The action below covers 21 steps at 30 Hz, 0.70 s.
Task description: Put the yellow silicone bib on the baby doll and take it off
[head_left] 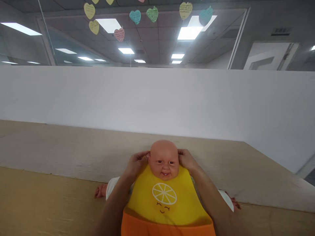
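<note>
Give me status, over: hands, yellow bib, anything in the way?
Left hand and right hand beside doll's head, fingertips partly hidden. Yellow bib over doll's front. Nothing seen covering its print.

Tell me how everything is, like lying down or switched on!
Doll: face up, eyes open, arms spread
Bib: over doll's chest, fastening hidden
Left hand: beside doll's head, fingers partly hidden
Right hand: beside doll's head, fingers partly hidden
Ceiling lights: on
Paper hearts: written on
</note>
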Available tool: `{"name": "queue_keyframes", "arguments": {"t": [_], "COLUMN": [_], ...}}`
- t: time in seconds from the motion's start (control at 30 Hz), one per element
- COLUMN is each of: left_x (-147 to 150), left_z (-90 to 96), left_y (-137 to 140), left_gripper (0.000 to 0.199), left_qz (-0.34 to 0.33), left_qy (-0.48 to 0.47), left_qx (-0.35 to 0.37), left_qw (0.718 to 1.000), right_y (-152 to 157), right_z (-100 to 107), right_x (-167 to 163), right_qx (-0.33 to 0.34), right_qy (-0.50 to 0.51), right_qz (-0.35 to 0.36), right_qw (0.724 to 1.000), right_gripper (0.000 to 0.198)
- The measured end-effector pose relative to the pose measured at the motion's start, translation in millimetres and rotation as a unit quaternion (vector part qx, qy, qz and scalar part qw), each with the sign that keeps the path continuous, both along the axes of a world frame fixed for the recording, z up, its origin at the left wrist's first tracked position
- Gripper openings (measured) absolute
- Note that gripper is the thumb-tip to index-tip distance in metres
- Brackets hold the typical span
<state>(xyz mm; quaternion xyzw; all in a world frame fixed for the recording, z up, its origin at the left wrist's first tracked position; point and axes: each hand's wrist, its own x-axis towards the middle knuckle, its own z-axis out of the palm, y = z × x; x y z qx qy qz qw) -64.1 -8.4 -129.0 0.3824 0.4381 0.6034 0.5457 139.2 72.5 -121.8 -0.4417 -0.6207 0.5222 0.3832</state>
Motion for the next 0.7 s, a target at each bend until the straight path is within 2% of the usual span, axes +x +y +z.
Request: {"name": "queue_keyframes", "arguments": {"t": [0.07,0.13,0.3,0.43,0.6,0.7], "left_x": [-1,-2,-3,-5,-7,-8], "left_z": [-1.3,-3.3,-8.5,-11.3,-16.5,-20.1], "left_y": [1,1,0,1,5,8], "left_gripper": [0.06,0.062,0.068,0.064,0.056,0.05], "left_qz": [0.0,-0.001,-0.002,-0.012,-0.005,-0.003], "left_qy": [-0.001,-0.005,-0.021,-0.018,0.026,0.056], "left_qx": [0.004,0.005,-0.019,-0.013,-0.021,-0.031], "left_qw": [1.0,1.0,1.0,1.0,0.999,0.998], "right_y": [-2,-2,4,11,20,25], "right_z": [4,6,-3,-11,-28,-42], "right_x": [0,0,-4,-6,-7,-7], "right_qx": [-0.042,-0.051,0.004,0.04,0.051,0.032], "right_qy": [0.036,0.047,-0.01,-0.032,-0.064,-0.062], "right_qz": [0.016,0.014,-0.01,-0.013,-0.031,-0.015], "right_qw": [0.998,0.997,1.0,0.999,0.996,0.997], "right_gripper": [0.023,0.023,0.025,0.027,0.025,0.024]}}
